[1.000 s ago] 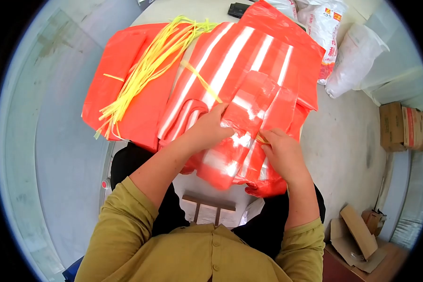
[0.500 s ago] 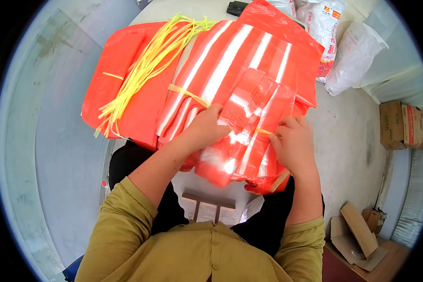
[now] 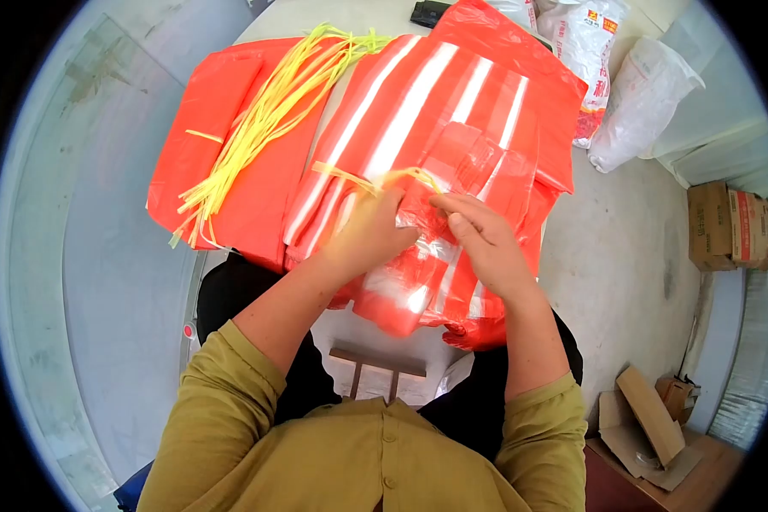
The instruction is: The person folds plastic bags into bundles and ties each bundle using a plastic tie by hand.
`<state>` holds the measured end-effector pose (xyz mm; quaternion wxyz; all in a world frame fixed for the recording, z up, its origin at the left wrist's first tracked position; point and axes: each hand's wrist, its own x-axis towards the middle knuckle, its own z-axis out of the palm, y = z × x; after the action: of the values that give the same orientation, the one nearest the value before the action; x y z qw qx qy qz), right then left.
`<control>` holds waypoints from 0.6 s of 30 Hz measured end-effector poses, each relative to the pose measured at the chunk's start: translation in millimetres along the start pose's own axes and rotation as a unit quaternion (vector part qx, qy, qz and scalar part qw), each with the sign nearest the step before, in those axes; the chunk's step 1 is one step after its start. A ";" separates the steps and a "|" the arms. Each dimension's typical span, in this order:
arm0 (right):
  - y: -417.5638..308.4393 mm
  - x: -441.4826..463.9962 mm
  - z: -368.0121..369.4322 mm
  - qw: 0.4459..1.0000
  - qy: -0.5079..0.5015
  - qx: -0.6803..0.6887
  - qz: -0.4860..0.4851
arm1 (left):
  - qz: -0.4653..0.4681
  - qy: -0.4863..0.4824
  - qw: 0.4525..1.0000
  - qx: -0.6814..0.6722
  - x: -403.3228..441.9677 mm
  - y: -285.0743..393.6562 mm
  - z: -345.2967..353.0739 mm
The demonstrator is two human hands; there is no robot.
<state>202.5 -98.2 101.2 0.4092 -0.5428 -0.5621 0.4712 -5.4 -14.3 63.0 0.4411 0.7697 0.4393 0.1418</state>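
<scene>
A folded bundle of red plastic bags [image 3: 435, 226] lies over the front of a larger red stack. My left hand [image 3: 375, 229] is closed on the bundle's left side. From that hand a yellow strip [image 3: 341, 173] sticks out to the left, and more of it arcs over the bundle toward my right hand [image 3: 489, 247]. The fingers of my right hand are pinched together at the strip's other end, partly blurred. Beneath lies the wide stack of red bags [image 3: 414, 94] with pale glossy stripes.
Loose yellow strips [image 3: 264, 124] lie across another red stack [image 3: 188, 183] on the left. White printed sacks [image 3: 584, 60] stand at the back right. A cardboard box [image 3: 730, 226] and flattened cardboard [image 3: 644, 427] are at the right. A wooden stool frame [image 3: 375, 365] shows below the table.
My right hand has moved left and up from the bundle's right side, drawing the yellow strip over the top toward my left hand. My left hand has stayed almost in place.
</scene>
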 end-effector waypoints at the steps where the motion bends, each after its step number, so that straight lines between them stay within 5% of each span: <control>1: 1.4 2.7 2.7 0.999 -0.007 -0.032 -0.007 | -0.023 -0.008 0.999 0.021 -5.1 12.7 -7.0; 5: -0.9 9.4 10.1 0.998 0.023 -0.052 -0.001 | -0.022 -0.004 0.994 0.104 -15.4 34.4 -27.7; 11: 1.5 13.4 15.8 0.997 0.036 -0.065 -0.002 | 0.191 0.212 0.911 0.299 -6.8 0.8 -32.5; 18: -2.8 12.9 17.8 0.989 0.068 -0.127 -0.044 | 0.168 0.170 0.896 0.374 1.8 0.5 -39.2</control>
<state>183.6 -86.8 99.3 0.3943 -0.5962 -0.6115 0.3392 -27.9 8.7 85.5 0.0086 0.9044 0.3922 0.1679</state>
